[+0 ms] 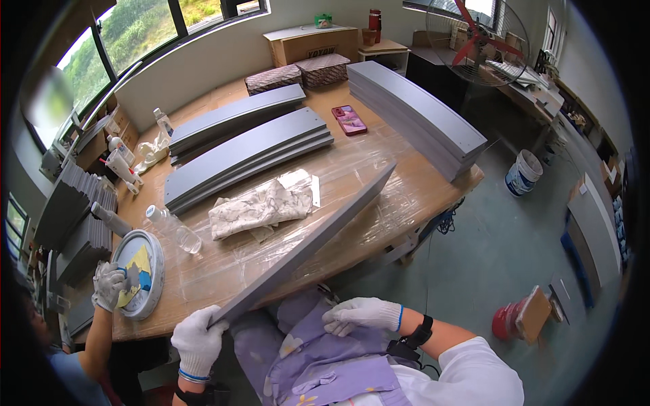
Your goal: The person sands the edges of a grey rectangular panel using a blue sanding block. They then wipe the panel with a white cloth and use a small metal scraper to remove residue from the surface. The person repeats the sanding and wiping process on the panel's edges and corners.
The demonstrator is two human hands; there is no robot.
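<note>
Panel [305,249]: long, gray, smooth
Left hand [198,342]: knit-gloved, I grip the panel's end
Right hand [362,316]: half-curled; I can't tell if it's holding anything
Cloth [261,208]: crumpled, marbled

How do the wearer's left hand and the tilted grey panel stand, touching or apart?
Touching. The head view shows the left hand gripping the near end of the tilted grey panel.
</note>
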